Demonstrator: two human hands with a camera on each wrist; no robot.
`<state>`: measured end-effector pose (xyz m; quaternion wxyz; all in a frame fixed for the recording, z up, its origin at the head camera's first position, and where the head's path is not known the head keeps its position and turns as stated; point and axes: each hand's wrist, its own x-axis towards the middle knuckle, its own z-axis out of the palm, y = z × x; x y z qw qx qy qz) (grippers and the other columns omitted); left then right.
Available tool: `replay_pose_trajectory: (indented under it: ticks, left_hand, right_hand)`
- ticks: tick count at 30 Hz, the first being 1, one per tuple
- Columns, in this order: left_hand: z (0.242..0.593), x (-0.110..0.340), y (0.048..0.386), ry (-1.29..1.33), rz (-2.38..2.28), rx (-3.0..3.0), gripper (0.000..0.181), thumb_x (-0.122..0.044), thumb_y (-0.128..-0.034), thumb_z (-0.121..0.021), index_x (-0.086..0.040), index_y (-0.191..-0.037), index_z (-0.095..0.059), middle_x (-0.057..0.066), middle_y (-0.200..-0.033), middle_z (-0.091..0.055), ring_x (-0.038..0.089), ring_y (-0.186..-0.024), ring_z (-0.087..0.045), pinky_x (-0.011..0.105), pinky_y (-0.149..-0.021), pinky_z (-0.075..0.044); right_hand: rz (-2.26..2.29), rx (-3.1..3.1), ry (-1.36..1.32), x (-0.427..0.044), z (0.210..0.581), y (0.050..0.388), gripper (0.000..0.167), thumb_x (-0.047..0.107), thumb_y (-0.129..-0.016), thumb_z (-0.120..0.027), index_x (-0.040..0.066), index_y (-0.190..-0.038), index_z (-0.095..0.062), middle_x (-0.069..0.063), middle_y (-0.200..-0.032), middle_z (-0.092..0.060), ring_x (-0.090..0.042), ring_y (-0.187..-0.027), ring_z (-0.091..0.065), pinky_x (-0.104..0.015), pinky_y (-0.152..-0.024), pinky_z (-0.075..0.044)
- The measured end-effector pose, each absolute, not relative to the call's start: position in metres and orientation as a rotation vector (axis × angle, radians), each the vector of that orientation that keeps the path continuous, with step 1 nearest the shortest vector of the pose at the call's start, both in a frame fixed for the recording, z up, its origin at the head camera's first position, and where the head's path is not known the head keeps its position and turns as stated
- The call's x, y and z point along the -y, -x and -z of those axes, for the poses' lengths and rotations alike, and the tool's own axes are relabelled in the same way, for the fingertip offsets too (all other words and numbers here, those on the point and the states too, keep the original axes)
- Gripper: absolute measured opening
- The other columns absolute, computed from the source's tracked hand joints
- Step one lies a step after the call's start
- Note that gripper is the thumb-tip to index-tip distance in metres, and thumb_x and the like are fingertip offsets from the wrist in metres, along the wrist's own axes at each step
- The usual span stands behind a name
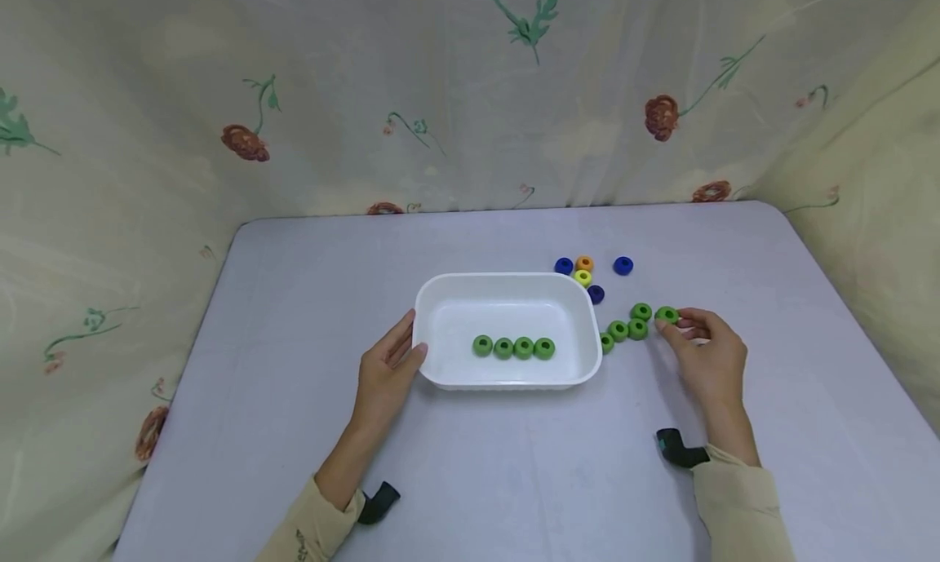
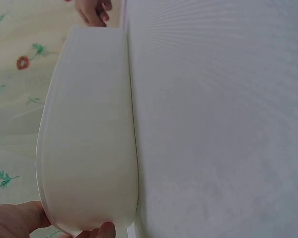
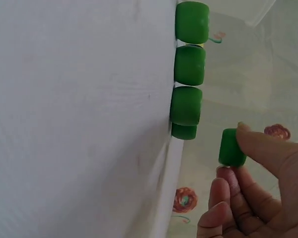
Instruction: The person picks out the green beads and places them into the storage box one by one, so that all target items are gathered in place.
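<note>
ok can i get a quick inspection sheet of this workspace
surface: table, pale cover, faint creases
job's things: white tray, four green beads in a row inside, four loose beads to its right, also green
clutter: three blue beads, one orange, one yellow, near the tray's far right corner
grips: left grip holds the tray's left end; right grip pinches a green bead above the table
cables: nothing seen
surroundings: flowered curtain behind and both sides

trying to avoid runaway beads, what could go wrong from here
The right hand pinches one green bead above the table, so it might slip and roll. The left hand grips the tray by its end; tilting it could send the four green beads inside sliding. The green beads right of the tray sit close together, so a brush could scatter them.
</note>
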<state>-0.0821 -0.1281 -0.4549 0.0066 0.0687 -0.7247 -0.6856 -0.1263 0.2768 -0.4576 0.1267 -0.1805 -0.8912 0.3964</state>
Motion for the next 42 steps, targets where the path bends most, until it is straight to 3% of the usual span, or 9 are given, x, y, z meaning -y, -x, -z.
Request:
replay_pose_trajectory:
  ticks: [5, 8, 15, 19, 25, 28, 42]
  left_hand:
    - [0.454, 0.129, 0.082, -0.211, 2.141, 2.277, 0.056, -0.008, -0.0973, -0.063, -0.014, -0.15, -0.047, 0.005, -0.155, -0.047, 0.02, -0.142, -0.049, 0.02, -0.107, -0.049]
    - [0.454, 0.129, 0.082, -0.208, 2.136, 2.279, 0.056, -0.008, -0.0973, -0.063, -0.014, -0.15, -0.047, 0.005, -0.155, -0.047, 0.02, -0.142, -0.049, 0.019, -0.107, -0.049]
    - [0.455, 0.129, 0.082, -0.226, 2.131, 2.29, 0.056, -0.008, -0.097, -0.064, -0.015, -0.15, -0.047, 0.004, -0.155, -0.047, 0.021, -0.142, -0.049, 0.019, -0.107, -0.049]
    - [0.454, 0.129, 0.082, -0.223, 2.128, 2.288, 0.056, -0.009, -0.097, -0.064, -0.015, -0.15, -0.047, 0.005, -0.155, -0.047, 0.021, -0.142, -0.049, 0.019, -0.107, -0.049]
    - [0.454, 0.128, 0.081, -0.224, 2.133, 2.287, 0.056, -0.008, -0.0971, -0.063, -0.014, -0.15, -0.047, 0.005, -0.155, -0.047, 0.022, -0.142, -0.049, 0.02, -0.107, -0.049]
    - [0.454, 0.128, 0.081, -0.225, 2.127, 2.288, 0.056, -0.008, -0.0971, -0.063, -0.014, -0.15, -0.047, 0.005, -0.155, -0.047, 0.021, -0.142, -0.049, 0.019, -0.107, -0.049]
    - [0.456, 0.128, 0.083, -0.22, 2.123, 2.291, 0.056, -0.009, -0.0971, -0.064, -0.015, -0.15, -0.046, 0.004, -0.156, -0.047, 0.019, -0.142, -0.049, 0.017, -0.107, -0.048]
  right_hand:
    - [-1.077, 2.541, 0.423, -0.267, 0.45, 0.126, 0.025, 0.024, -0.093, -0.07, 0.004, -0.106, -0.075, 0.002, -0.092, -0.069, 0.013, -0.075, -0.047, -0.007, -0.067, -0.04]
    - [-1.068, 2.558, 0.412, -0.263, 0.447, 0.126, 0.023, 0.022, -0.093, -0.071, 0.004, -0.107, -0.076, -0.013, -0.104, -0.072, 0.014, -0.075, -0.046, -0.007, -0.066, -0.039]
    - [-1.106, 2.597, 0.452, -0.263, 0.448, 0.125, 0.025, 0.024, -0.092, -0.072, 0.007, -0.11, -0.075, -0.012, -0.108, -0.073, 0.012, -0.076, -0.046, -0.007, -0.064, -0.038]
    - [-1.138, 2.691, 0.443, -0.263, 0.449, 0.126, 0.032, 0.028, -0.093, -0.071, 0.007, -0.117, -0.072, -0.014, -0.116, -0.071, 0.006, -0.082, -0.05, -0.011, -0.064, -0.041]
    - [-1.132, 2.819, 0.405, -0.262, 0.452, 0.128, 0.04, 0.028, -0.093, -0.071, 0.006, -0.126, -0.067, -0.017, -0.123, -0.068, -0.02, -0.1, -0.059, -0.02, -0.069, -0.044]
    - [-1.113, 2.838, 0.379, -0.262, 0.454, 0.128, 0.04, 0.026, -0.092, -0.072, 0.005, -0.127, -0.067, -0.018, -0.123, -0.068, -0.026, -0.103, -0.06, -0.022, -0.07, -0.045]
    - [-1.126, 2.875, 0.392, -0.263, 0.463, 0.128, 0.044, 0.024, -0.091, -0.074, 0.005, -0.129, -0.065, -0.018, -0.118, -0.069, -0.025, -0.101, -0.061, -0.024, -0.074, -0.047]
